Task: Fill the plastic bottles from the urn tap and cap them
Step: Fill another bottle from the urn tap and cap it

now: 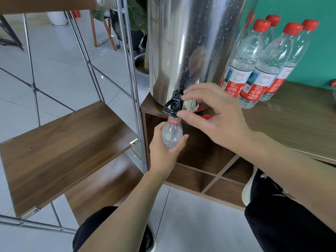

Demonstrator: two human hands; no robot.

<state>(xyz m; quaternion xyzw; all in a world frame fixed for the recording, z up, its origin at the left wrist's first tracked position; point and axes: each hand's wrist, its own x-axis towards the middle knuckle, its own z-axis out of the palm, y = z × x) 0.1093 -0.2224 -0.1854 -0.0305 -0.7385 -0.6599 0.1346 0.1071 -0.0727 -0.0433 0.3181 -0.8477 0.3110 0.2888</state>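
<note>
A wooden surface [291, 120] is seen at three o'clock, with open cubbies below its edge. A steel urn [190, 48] is stood on its near corner at twelve o'clock, its side beaded with drops. A shelf rack [60, 148] of wood and wire is placed at nine o'clock. Four capped bottles [261, 70] with red tops are grouped just beside the urn at two o'clock, upright on the surface.

The left hand [163, 151] is raised from six o'clock, its fingers curled round an uncapped clear bottle [171, 132], which is held upright at the centre with its red-ringed neck touching the spout of the black tap [172, 104]. The right hand [214, 115] is brought in from four o'clock; the tap is touched by its thumb and forefinger tips, the other fingers being loosely spread. Whether the tap is truly pinched cannot be told. A loose red cap [207, 116] is partly seen on the surface behind the right hand.
</note>
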